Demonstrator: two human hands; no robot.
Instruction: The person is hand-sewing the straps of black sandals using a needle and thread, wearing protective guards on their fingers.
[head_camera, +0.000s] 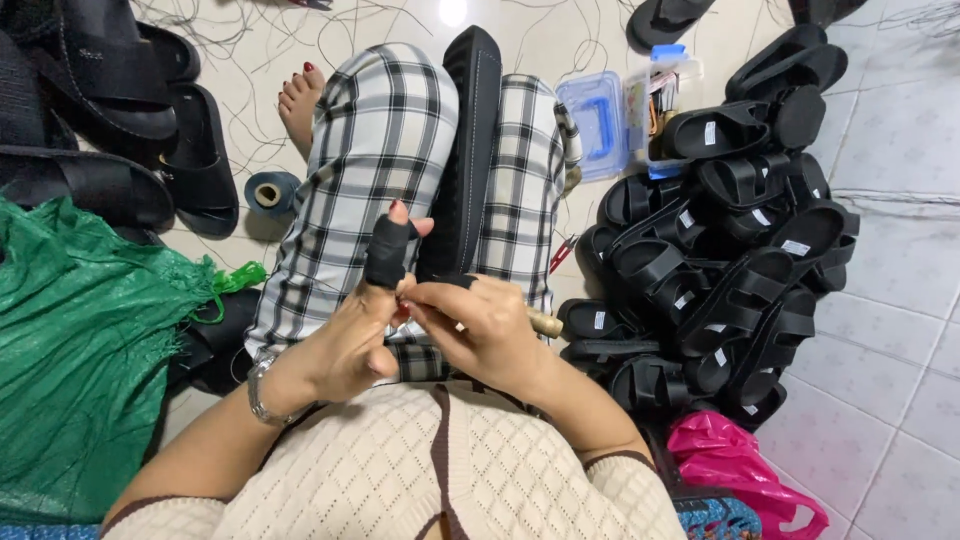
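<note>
The person sits on a tiled floor (900, 300) with a long black sandal sole (468, 150) standing on edge between their knees, clamped by legs in checked trousers (380, 150). Its near end reaches down to the two hands, which meet over the lap.

The left hand (350, 335) is curled, its forefinger raised and wrapped in a black finger guard (388, 250), the thumb and other fingers pressed toward the right hand's fingertips. The right hand (480, 325) is closed round a tool with a pale wooden handle (545, 322) that juts out toward the sandal pile; its fingertips pinch something small at the sole's near end, probably a needle or thread, though the view is too crowded there to be sure.

The likeliest trouble is a slip of the tool's point, hidden between the fingers: only one finger is guarded, and the bare fingers beside it sit right where the hands meet. The sole is held by knee pressure alone, so a hard push could let it twist or slide out.

Loose threads (250, 60) lie across the floor near the bare foot (300, 100) and could snag. Small red-handled snips (560, 255) lie between the right leg and the heap of black sandals (730, 270), where they are easily buried or knelt on.
</note>
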